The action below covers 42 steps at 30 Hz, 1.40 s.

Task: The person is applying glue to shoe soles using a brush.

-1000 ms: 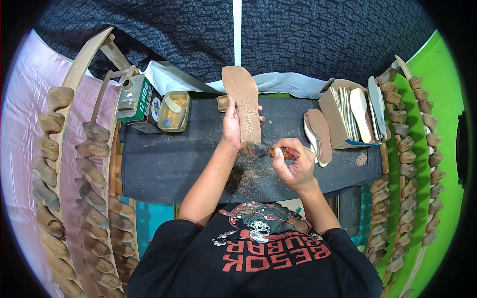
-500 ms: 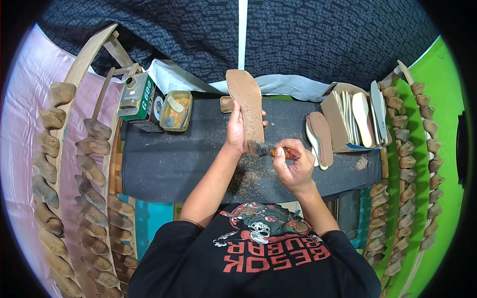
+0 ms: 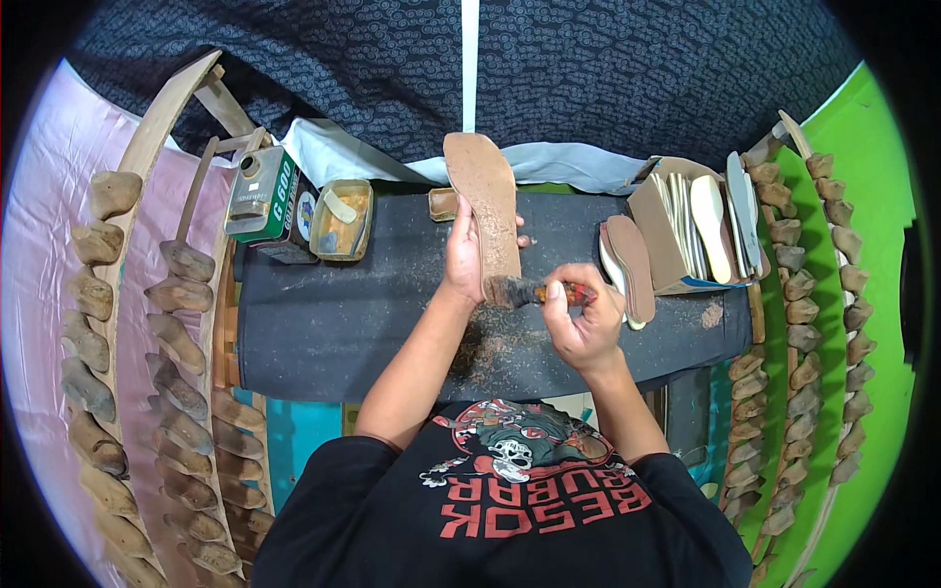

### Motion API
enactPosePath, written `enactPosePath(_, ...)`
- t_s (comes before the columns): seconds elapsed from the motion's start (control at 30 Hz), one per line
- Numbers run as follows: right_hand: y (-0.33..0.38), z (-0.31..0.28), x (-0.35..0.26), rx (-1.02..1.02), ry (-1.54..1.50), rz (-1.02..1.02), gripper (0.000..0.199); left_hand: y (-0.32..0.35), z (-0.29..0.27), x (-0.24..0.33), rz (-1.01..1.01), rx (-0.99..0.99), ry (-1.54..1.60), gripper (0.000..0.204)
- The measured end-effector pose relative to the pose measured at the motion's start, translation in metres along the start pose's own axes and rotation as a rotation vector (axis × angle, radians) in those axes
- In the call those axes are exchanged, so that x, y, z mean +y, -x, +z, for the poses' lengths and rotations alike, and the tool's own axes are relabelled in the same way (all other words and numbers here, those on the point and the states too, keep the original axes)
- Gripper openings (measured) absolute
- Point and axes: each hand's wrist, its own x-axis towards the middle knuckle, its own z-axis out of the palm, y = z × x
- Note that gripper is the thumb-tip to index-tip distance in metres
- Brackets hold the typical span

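Brush (image 3: 524, 291) strokes should run evenly along the sole (image 3: 482, 206). Left hand (image 3: 469, 257) fingers grip the sole; right hand (image 3: 580, 321), at four o'clock, fingers clasp the brush.

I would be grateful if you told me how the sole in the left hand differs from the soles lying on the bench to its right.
The held sole is gripped by the left hand and raised off the dark bench, while the stacked soles lie flat and untouched. The held sole is single; the stacked soles overlap one another. The brush in the right hand meets the held sole's lower end, not the stacked soles. Both are brownish and foot-shaped.
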Motion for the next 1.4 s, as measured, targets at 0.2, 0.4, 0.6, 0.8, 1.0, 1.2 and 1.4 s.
enactPosePath(0.2,-0.016,-0.005,0.008,0.042,0.016,-0.022,0.007,-0.002,0.002,-0.001,0.020,-0.053,-0.005,0.061)
enactPosePath(0.4,-0.016,0.006,0.007,0.101,0.041,-0.075,0.009,0.002,0.002,-0.006,-0.019,-0.015,-0.052,0.063)
enactPosePath(0.6,-0.005,-0.009,0.001,-0.020,-0.043,-0.018,0.006,0.003,0.007,0.006,0.044,-0.048,-0.030,0.059)
enactPosePath(0.8,-0.011,-0.006,0.011,0.045,-0.069,0.054,0.008,-0.002,0.007,0.004,0.010,-0.053,-0.001,0.060)
enactPosePath(1.0,-0.015,-0.020,0.019,0.166,-0.105,0.220,0.003,-0.002,-0.004,0.006,-0.037,-0.053,-0.036,0.062)
enactPosePath(1.2,-0.019,0.000,0.010,0.063,-0.067,0.117,0.003,-0.005,0.000,0.000,-0.057,0.008,-0.070,0.065)
enactPosePath(1.4,-0.021,-0.016,0.026,0.184,-0.066,0.227,0.004,0.002,-0.004,0.012,-0.104,-0.052,-0.126,0.064)
